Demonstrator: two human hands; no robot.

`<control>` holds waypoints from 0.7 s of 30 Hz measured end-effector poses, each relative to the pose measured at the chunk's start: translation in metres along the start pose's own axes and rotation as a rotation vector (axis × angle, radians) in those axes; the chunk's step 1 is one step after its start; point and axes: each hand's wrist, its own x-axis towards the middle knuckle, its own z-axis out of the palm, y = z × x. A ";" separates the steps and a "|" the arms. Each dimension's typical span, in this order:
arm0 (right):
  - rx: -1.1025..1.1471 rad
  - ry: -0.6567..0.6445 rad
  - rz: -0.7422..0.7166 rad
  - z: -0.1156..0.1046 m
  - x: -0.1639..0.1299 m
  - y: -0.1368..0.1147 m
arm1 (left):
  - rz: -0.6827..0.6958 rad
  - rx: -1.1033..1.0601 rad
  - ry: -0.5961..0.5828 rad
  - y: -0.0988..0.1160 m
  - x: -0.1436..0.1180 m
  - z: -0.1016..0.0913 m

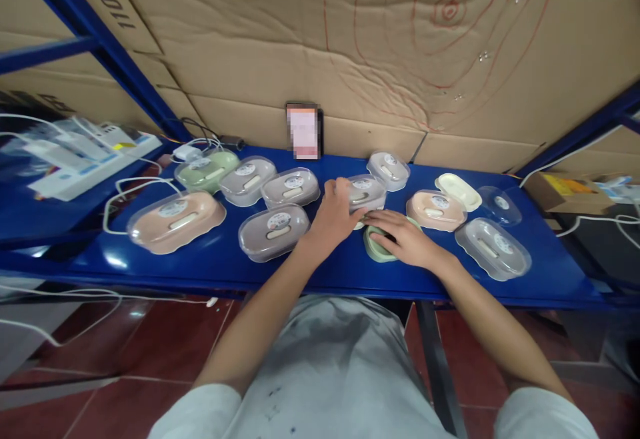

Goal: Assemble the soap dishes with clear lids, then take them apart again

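Left hand [334, 216] gripped a clear-lidded box [365, 192]; right hand [403, 236] lay flat, fingers spread, on a green tray [373, 247] at the blue shelf's [210, 262] front edge. Most boxes stood lidded; a cream tray [457, 189] and a loose clear lid [499, 204] remained unpaired, seemingly

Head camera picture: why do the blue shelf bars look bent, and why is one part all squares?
In the head view the wide lens bows the blue shelf bars toward the edges; the left side with the white boxes is smeared; light glints on the blue table and the clear lids; the phone screen is pixelated.
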 end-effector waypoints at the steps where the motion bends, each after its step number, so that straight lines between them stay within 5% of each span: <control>1: -0.006 0.041 0.000 0.001 -0.003 -0.001 | -0.017 0.019 -0.021 0.000 -0.003 0.001; 5: -0.097 0.165 0.049 0.005 -0.009 -0.003 | -0.028 0.108 -0.029 0.000 -0.015 0.007; 13: -0.155 0.206 0.099 0.008 -0.010 0.001 | -0.036 0.302 -0.078 0.002 -0.034 0.013; 21: -0.170 0.201 0.102 0.006 -0.010 0.000 | -0.007 0.401 -0.104 -0.003 -0.019 0.010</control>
